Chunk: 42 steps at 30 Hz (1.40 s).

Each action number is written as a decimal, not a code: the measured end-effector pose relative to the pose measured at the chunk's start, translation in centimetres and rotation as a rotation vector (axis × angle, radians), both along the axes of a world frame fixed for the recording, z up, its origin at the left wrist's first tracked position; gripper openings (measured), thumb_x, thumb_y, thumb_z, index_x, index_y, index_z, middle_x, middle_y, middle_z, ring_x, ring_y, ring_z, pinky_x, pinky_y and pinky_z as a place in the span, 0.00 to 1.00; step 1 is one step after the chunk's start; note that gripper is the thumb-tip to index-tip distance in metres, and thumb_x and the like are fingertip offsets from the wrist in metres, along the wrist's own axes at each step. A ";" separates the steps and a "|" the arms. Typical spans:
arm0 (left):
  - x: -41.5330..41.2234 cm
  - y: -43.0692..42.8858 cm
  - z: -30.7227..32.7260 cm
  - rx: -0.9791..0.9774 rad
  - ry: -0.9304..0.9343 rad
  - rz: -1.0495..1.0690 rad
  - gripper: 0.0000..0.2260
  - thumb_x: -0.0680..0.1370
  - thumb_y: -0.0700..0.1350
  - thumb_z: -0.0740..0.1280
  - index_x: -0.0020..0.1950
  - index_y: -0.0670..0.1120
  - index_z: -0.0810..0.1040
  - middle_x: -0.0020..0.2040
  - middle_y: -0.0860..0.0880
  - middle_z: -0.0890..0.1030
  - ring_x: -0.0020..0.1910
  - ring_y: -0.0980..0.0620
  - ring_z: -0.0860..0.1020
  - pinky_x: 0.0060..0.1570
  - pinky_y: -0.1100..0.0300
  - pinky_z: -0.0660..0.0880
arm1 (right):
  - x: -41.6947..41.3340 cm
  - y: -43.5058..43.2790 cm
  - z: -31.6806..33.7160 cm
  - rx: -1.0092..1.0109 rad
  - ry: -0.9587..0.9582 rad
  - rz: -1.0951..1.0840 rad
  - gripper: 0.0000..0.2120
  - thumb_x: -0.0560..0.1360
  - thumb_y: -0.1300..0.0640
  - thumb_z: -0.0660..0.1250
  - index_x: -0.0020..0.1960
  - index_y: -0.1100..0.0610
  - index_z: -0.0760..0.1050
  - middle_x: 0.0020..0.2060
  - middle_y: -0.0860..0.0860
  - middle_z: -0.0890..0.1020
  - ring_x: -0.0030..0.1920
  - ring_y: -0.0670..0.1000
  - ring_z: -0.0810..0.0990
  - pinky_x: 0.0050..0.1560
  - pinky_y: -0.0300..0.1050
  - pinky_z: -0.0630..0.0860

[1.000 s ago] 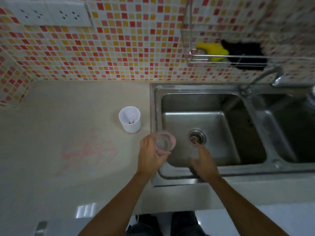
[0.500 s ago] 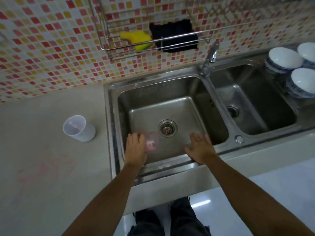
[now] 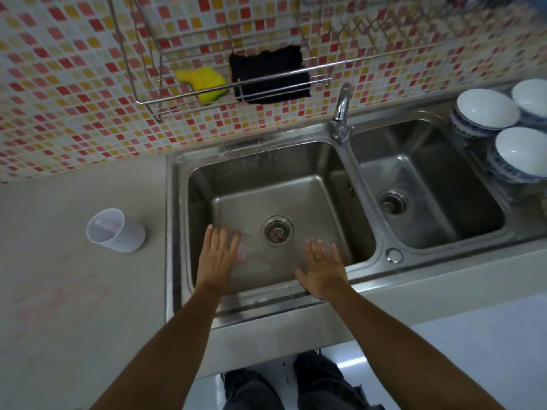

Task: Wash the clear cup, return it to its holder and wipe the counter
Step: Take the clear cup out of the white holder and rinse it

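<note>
The clear cup, faint and pink-tinged, is low in the left sink basin, just left of the drain. My left hand is stretched over the basin with its fingers straight, and the cup touches its index-finger side. The thumb is hidden, so I cannot tell if it grips the cup. My right hand hovers palm down over the basin's front right, fingers spread, holding nothing. The white holder cup stands on the beige counter left of the sink. Red smears mark the counter.
A wire rack on the tiled wall holds a yellow sponge and a black cloth. The faucet stands between the two basins. Three white bowls sit at the far right, beside the right basin.
My left hand carried the clear cup from the counter edge down into the left basin, and its fingers straightened. The view swung right, showing the faucet, second basin and bowls.
</note>
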State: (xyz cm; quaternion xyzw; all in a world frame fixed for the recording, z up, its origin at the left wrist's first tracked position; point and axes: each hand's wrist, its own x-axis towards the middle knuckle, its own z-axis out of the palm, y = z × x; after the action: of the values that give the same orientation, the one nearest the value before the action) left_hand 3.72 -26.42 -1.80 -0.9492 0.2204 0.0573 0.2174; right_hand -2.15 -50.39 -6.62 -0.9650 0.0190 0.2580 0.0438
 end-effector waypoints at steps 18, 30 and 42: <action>7.3 -11.1 3.3 -0.747 -0.025 0.339 0.32 0.65 0.54 0.76 0.65 0.46 0.71 0.61 0.45 0.76 0.61 0.42 0.73 0.61 0.47 0.69 | 13.2 -11.7 6.0 0.665 -0.501 -0.574 0.33 0.78 0.49 0.64 0.77 0.60 0.54 0.75 0.57 0.60 0.74 0.56 0.60 0.72 0.46 0.57; 13.1 -20.2 5.3 -1.183 0.215 0.317 0.37 0.63 0.48 0.80 0.67 0.46 0.67 0.60 0.51 0.67 0.58 0.56 0.67 0.59 0.64 0.70 | 23.8 -16.6 6.8 0.661 -0.401 -0.439 0.17 0.80 0.56 0.60 0.67 0.52 0.65 0.51 0.55 0.79 0.50 0.57 0.79 0.48 0.45 0.70; 14.1 -23.3 2.0 -1.207 0.253 0.257 0.35 0.59 0.60 0.77 0.64 0.61 0.71 0.60 0.61 0.71 0.59 0.61 0.68 0.59 0.61 0.71 | 24.7 -17.7 7.2 0.392 -0.313 -0.215 0.14 0.81 0.50 0.55 0.66 0.44 0.64 0.58 0.62 0.76 0.58 0.64 0.75 0.59 0.57 0.74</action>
State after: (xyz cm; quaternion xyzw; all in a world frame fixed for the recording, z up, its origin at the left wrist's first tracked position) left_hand 17.79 -49.75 0.15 -0.9094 0.1221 0.0606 -0.3930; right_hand 22.56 -68.11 0.53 -0.9587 0.0640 0.0981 0.2594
